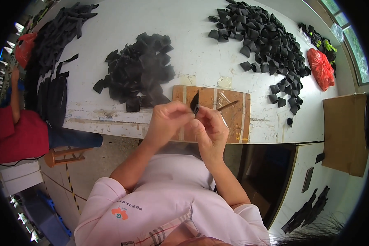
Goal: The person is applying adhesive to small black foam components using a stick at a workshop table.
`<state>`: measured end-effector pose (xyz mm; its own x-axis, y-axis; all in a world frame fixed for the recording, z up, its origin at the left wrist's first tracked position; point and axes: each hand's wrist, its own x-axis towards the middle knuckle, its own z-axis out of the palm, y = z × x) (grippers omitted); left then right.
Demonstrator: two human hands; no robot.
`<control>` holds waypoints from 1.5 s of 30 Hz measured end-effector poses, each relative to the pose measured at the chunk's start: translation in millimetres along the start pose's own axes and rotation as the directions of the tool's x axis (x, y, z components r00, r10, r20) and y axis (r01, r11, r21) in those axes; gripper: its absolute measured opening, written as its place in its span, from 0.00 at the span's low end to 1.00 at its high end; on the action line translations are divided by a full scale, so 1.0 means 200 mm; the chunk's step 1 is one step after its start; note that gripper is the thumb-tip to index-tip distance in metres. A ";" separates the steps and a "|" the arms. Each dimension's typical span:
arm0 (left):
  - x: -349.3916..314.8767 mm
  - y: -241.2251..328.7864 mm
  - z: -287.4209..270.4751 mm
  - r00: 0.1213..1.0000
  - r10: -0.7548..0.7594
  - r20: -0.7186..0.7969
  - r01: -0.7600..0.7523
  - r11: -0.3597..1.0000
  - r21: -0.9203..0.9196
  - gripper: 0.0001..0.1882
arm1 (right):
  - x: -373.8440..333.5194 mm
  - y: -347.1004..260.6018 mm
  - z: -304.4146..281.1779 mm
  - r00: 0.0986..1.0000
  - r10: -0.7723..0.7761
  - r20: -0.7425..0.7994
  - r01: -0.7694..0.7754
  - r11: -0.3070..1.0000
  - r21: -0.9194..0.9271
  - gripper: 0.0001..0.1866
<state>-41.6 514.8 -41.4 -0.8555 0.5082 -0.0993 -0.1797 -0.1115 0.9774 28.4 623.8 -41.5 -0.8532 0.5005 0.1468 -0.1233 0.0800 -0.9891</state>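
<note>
A small black fabric piece (196,101) stands upright between my fingertips, folded into a narrow pointed shape. My left hand (168,121) pinches its lower left side between thumb and fingers. From the other side, my right hand (211,130) grips its lower right edge with thumb and curled fingers. Both hands are over the front of a brown board (244,119) with strips of tape across it. A thin brown pointed stick (228,105) lies on the board, just beyond my right hand. My fingers hide the bottom of the fabric piece.
Flat black fabric pieces (139,67) are heaped beyond my left hand. Many black fabric loops (266,43) spread over the far right. Black strips (57,37) and a red bag (321,69) lie farther out. A cardboard box (345,133) stands right; a person in red (18,133) sits left.
</note>
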 end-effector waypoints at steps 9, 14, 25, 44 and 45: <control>-0.07 0.03 0.06 0.996 -0.024 0.081 0.053 0.925 -0.377 0.05 | -0.03 -0.04 -0.05 0.980 -0.199 0.018 0.197 0.950 -0.241 0.10; -0.08 0.02 0.06 1.000 0.006 0.005 -0.005 0.992 -0.122 0.06 | -0.03 -0.03 -0.06 0.973 -0.230 0.014 0.222 0.920 -0.322 0.10; -0.05 0.02 0.01 0.966 0.215 0.143 -0.252 0.907 0.337 0.07 | -0.01 -0.06 -0.12 0.986 -0.087 0.145 0.118 0.969 -0.217 0.12; -0.03 0.01 0.18 0.993 0.095 -0.065 -0.090 0.993 0.075 0.09 | 0.05 -0.03 -0.24 0.822 0.444 0.355 -0.565 0.561 0.606 0.03; -0.05 0.01 0.20 0.975 0.192 -0.113 -0.148 0.936 0.320 0.08 | 0.04 -0.01 -0.24 0.771 0.375 0.515 -0.627 0.303 0.718 0.04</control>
<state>-13.7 543.6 -31.9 -0.9232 0.3779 0.0703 0.1138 0.0941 0.9890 45.5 668.4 -37.4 -0.9649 -0.0278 -0.2610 0.1336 -0.9081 -0.3969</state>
